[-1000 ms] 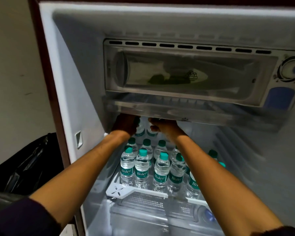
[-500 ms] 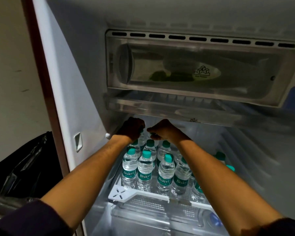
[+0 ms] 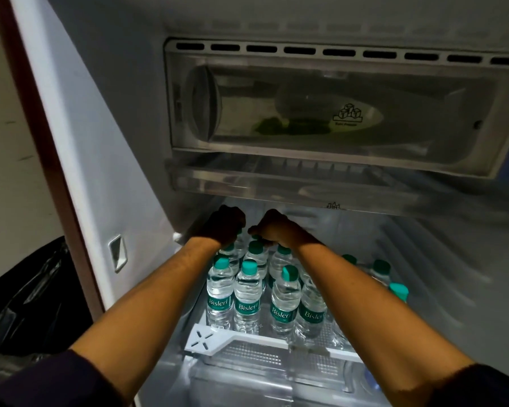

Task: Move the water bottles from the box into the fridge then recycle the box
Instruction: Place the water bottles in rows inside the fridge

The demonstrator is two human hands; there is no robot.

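Several small water bottles (image 3: 247, 298) with teal caps and Bisleri labels stand in rows on the fridge shelf (image 3: 247, 340). Both my arms reach deep into the open fridge. My left hand (image 3: 224, 225) curls down over the top of a bottle (image 3: 239, 245) in the back row. My right hand (image 3: 278, 229) curls the same way over a neighbouring back-row bottle (image 3: 256, 239), its fingers by the cap. Both hands are dark and hide most of those bottles. The box is not in view.
A clear chiller tray (image 3: 276, 180) hangs just above my hands, under the freezer compartment (image 3: 321, 113). More bottles (image 3: 381, 270) stand at the shelf's right. A black bin bag (image 3: 27, 298) sits outside, left of the fridge wall (image 3: 100, 171).
My hands have come down from just under the chiller tray onto the back row of bottles. The view has moved closer to the fridge.
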